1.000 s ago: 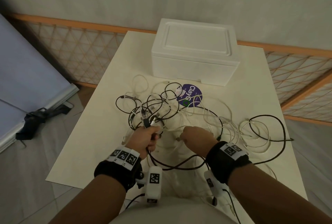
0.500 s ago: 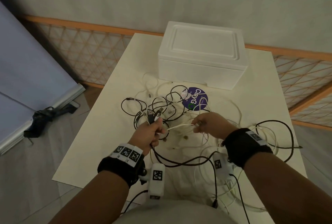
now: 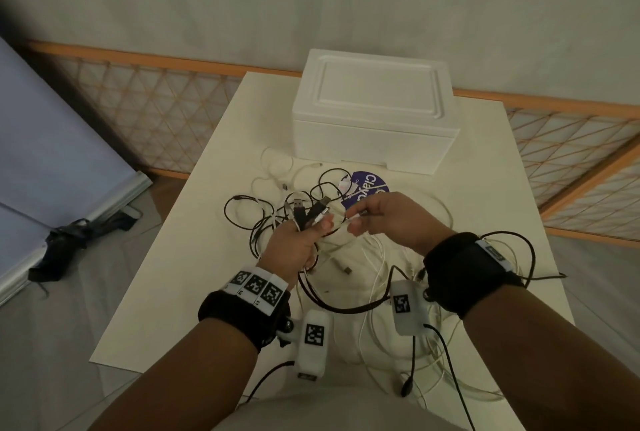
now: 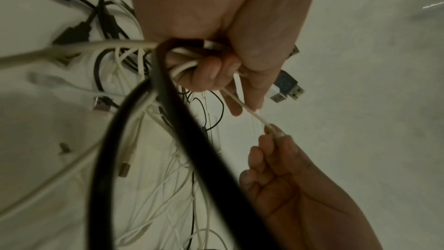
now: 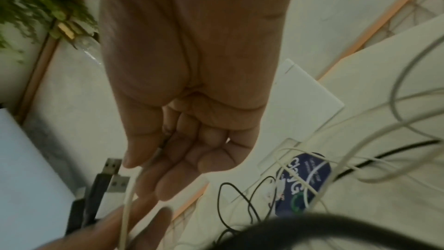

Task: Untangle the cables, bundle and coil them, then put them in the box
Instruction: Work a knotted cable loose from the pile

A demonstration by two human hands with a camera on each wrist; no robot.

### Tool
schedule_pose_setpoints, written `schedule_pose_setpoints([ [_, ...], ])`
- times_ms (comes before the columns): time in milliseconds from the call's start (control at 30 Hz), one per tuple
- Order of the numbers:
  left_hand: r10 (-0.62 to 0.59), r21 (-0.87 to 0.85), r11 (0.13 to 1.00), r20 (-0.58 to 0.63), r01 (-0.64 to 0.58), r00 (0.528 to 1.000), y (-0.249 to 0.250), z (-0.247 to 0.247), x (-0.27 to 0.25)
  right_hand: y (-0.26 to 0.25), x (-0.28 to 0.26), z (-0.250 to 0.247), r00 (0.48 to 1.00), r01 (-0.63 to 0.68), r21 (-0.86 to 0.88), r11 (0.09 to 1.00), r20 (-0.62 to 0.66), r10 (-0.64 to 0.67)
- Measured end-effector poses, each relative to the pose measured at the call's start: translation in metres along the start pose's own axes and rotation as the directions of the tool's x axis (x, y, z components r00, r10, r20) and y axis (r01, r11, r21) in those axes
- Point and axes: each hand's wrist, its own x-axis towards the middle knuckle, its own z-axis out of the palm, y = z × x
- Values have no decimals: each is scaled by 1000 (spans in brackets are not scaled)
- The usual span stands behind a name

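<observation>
Both hands lifted over a tangled cable pile, a white cable stretched between them.

The left hand (image 3: 294, 247) clenches a bunch of cable ends (image 3: 306, 214), USB plugs sticking up; the right hand (image 3: 391, 223) pinches a white cable (image 4: 250, 111). The tangled cables (image 3: 346, 257) sprawl across the white table (image 3: 194, 257). At 12 o'clock the foam box (image 3: 374, 112) sits with its lid on; a purple disc (image 3: 360, 185) lies between, under loops.

Both forearms bare, each wearing black wrist strap (image 3: 242, 313) bearing white band of square black-and-white markers (image 3: 256, 290); white camera block (image 3: 313, 344) hanging under each wrist, thin black lead trailing.
</observation>
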Motion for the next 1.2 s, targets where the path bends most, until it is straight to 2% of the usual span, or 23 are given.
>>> schedule_pose_setpoints([
  [100,32,101,994,86,-40,996,7,2,-5,-10,3,5,996,77,-117,990,-23,-81],
  [233,28,102,994,177,-47,984,19,3,-9,-4,13,8,972,73,-248,966,-199,-124],
  [300,29,33,999,158,-34,987,23,3,-9,4,18,10,963,24,-205,979,-258,-78],
  [333,32,-33,999,141,-28,989,25,4,-9,5,19,12,972,22,-136,990,-227,-53],
  [400,45,-190,981,105,-24,993,31,5,-8,8,20,23,1000,12,28,1000,3,-12],
  [467,67,-276,960,70,-45,995,38,2,-5,9,20,36,971,11,-87,996,240,11],
  [500,83,-278,958,48,-66,995,42,-3,-4,10,20,41,959,29,-175,984,284,22],
  [600,139,-298,942,-67,-153,988,55,-30,3,12,23,39,971,117,-394,912,240,-21],
  [700,155,-379,893,-252,-244,955,65,-73,8,17,27,22,972,174,-668,723,235,-17],
  [800,181,-315,892,-410,-324,894,68,-111,4,29,30,-3,992,110,-774,623,127,-17],
  [900,154,-308,890,-491,-337,857,58,-132,-3,32,29,-19,999,32,-756,654,35,-9],
  [1033,33,-399,883,-474,-249,880,39,-133,2,29,29,-14,994,28,-729,683,-55,-99],
  [1133,34,-366,917,-321,-157,947,37,-107,3,20,29,-9,979,23,-592,806,-152,-139],
  [1200,99,-178,975,-182,-131,978,40,-78,3,9,29,-5,973,37,-391,920,-194,-122],
])
